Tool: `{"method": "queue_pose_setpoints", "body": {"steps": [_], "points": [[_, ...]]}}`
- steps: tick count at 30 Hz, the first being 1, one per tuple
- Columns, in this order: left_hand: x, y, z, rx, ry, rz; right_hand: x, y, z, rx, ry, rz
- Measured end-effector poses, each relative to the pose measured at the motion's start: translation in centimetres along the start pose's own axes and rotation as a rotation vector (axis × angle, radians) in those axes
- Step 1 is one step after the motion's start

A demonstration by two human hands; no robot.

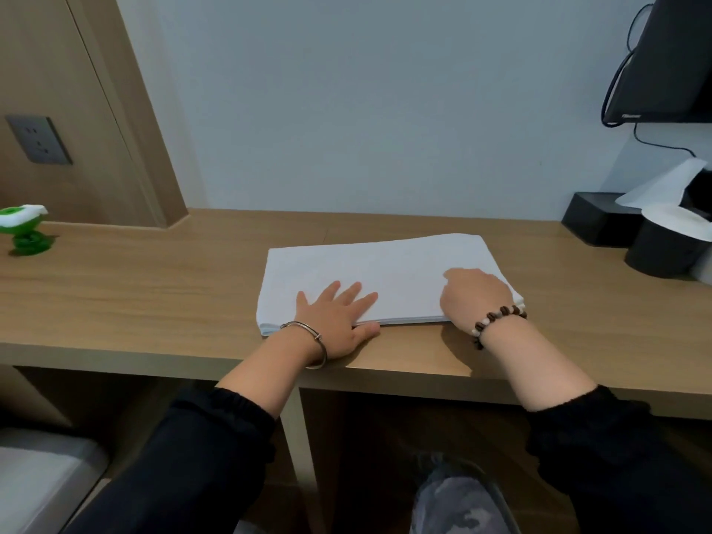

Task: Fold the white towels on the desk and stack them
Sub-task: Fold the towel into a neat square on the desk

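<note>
View from a head-worn camera, looking down at a wooden table (154,294) against a pale wall. Near the front edge, a little right of centre, lies a flat white towel pile (385,271) — a neat rectangle whose near edge shows several thin layers. Whether that is one towel folded over or several stacked cannot be told.

The left hand (331,321) lies flat on the pile's near left part, fingers straight and spread, grasping nothing; its thumb rests on the bare wood just in front of the edge. The right hand (476,298) sits knuckles-up on the near right corner. Its fingers are hidden under the back of the hand, so it is unclear whether they grip the cloth or only press it.

No loose, unfolded towel shows anywhere on the table. The task looks late — the folding seems done, with perhaps only smoothing and squaring left.

A green toy (23,229) stands far left, and a black tissue box (593,217) and a black holder (666,248) with a paper roll stand far right.
</note>
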State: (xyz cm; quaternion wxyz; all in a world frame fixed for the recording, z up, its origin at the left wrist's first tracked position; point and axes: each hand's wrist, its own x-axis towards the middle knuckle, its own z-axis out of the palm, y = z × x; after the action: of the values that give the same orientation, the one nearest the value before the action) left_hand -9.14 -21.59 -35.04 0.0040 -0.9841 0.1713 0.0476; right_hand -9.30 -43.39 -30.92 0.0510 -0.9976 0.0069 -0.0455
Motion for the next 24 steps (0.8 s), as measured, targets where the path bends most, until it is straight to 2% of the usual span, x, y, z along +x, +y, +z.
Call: {"method": "queue_pose_setpoints", "body": {"steps": [2,4,7,10,13,15,17,19,21,22,23,24], "points": [[-0.2,-0.5,0.0,-0.012,0.004,0.022,0.9,-0.6,0.4,0.077,-0.06,-0.092],[-0.6,-1.3,0.0,-0.036,0.002,0.047,1.3,-0.1,1.4,0.01,-0.127,-0.141],[-0.9,-2.5,-0.9,-0.109,-0.002,0.023,1.0,1.8,1.8,0.046,-0.056,-0.144],[-0.1,-3.0,-2.7,-0.087,0.034,-0.129,0.2,1.1,0.9,0.056,-0.062,-0.186],[1.1,-3.2,-4.1,0.1,0.044,-0.356,-0.8,-1.6,-0.1,0.092,-0.158,-0.314],[2.2,-3.4,-4.3,0.035,0.024,-0.508,-1.7,-3.7,-0.5,0.146,-0.199,-0.404],[3.1,-3.1,-4.0,-0.092,-0.03,-0.554,-2.3,-5.2,-0.3,0.2,-0.239,-0.485],[3.1,-2.2,-2.9,-0.112,-0.067,-0.487,-2.3,-5.4,-0.2,0.385,-0.308,-0.514],[2.4,-1.6,-1.5,-0.113,-0.028,-0.455,-1.9,-4.3,-0.6,0.878,-0.333,-0.382],[2.1,-1.5,-1.0,-0.102,0.004,-0.445,-1.5,-3.2,-1.0,1.117,-0.254,-0.252],[1.9,-1.6,-0.6,-0.087,0.027,-0.434,-0.8,-1.8,-1.2,1.236,-0.11,-0.124],[1.7,-1.5,-0.4,-0.076,0.036,-0.432,-0.1,-0.2,-1.2,1.222,0.031,-0.038]]}}
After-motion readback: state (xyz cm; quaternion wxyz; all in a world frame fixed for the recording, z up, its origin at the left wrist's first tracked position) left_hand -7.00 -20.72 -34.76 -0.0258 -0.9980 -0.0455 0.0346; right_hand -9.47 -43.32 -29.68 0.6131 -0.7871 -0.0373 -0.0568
